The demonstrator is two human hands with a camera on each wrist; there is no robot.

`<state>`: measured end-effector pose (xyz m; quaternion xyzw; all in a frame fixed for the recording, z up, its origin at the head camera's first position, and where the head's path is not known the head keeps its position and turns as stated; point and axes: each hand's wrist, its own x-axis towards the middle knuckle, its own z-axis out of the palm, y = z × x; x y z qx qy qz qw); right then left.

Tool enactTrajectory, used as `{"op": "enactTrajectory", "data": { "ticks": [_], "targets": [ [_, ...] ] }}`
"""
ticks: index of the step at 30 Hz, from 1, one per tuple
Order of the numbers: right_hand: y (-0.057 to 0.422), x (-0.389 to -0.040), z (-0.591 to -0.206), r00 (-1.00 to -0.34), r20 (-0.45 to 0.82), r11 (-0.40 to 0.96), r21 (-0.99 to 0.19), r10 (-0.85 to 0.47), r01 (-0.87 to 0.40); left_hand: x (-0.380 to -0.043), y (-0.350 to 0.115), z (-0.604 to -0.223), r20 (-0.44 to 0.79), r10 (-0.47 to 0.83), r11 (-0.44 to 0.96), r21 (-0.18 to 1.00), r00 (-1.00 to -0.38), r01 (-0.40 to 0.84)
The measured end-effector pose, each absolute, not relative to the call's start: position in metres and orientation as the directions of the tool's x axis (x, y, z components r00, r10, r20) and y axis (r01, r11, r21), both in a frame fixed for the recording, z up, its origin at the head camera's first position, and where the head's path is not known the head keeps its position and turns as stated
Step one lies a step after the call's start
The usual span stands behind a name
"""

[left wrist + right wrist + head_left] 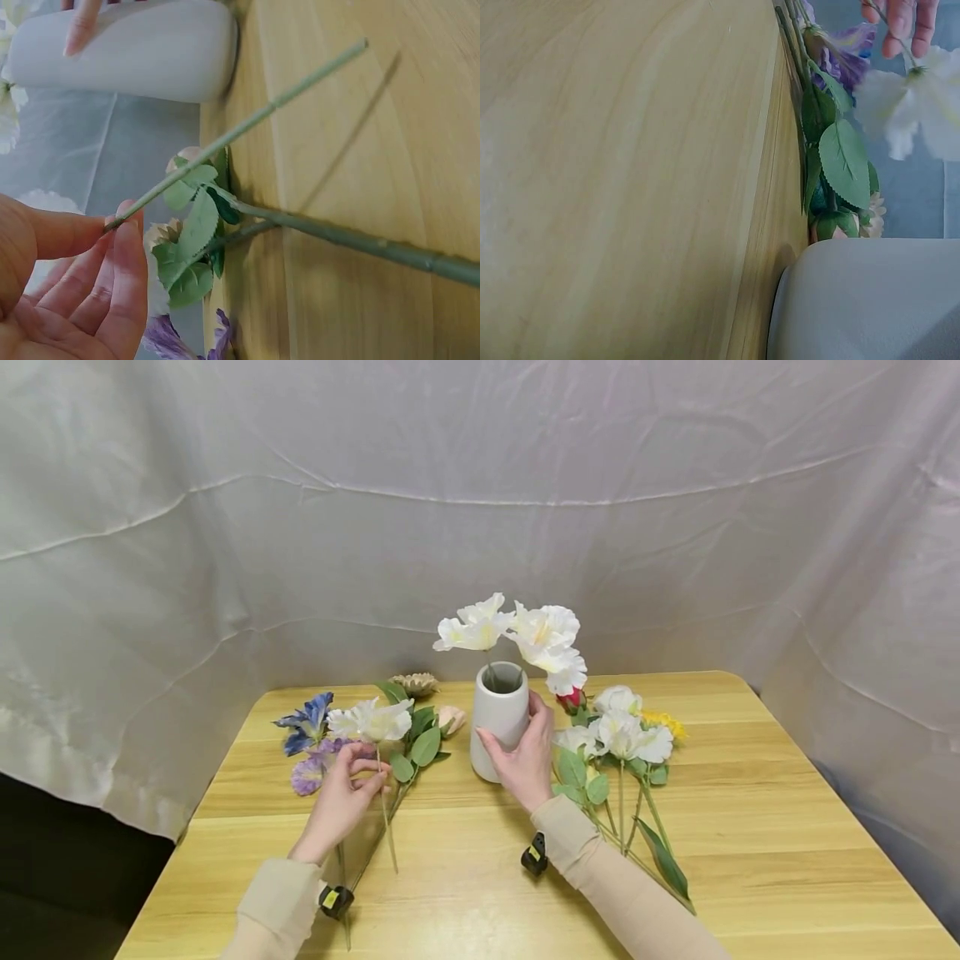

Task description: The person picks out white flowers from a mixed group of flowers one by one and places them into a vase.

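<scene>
My left hand (348,793) pinches the thin green stem (240,133) of a white flower (375,721) between thumb and fingertips. The bloom points up and the stem's cut end hangs down above the table. My right hand (527,760) grips the side of a light grey vase (495,718), thumb in front and fingers round the right side. Upright on the table, the vase holds two white flowers (546,633) that lean apart over its rim. In the right wrist view only part of the vase (877,300) shows, and the right hand is out of sight.
Blue (306,724) and purple flowers (309,772), a pale pink rose (452,719) and a beige flower (415,684) lie left of the vase. On the right lie white flowers (621,733), a yellow one (664,724) and a red one (572,699). Grey cloth (525,543) hangs behind the table.
</scene>
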<state>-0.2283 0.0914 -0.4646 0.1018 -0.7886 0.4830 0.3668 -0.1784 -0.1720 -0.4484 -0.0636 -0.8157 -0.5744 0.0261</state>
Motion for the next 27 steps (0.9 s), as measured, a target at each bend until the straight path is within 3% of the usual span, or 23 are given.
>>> {"op": "enactTrajectory", "data": {
  "ticks": [18,27],
  "targets": [
    [0.092,-0.229,-0.465,-0.696,0.692,0.526,-0.670,0.188,-0.524,-0.184,-0.157,-0.408,0.292,0.023,0.294,0.912,-0.956,0.285],
    [0.093,-0.229,-0.465,-0.705,0.684,0.530,-0.675,0.187,-0.514,-0.181,-0.137,-0.363,0.367,-0.017,0.274,0.896,-0.930,0.349]
  ]
}}
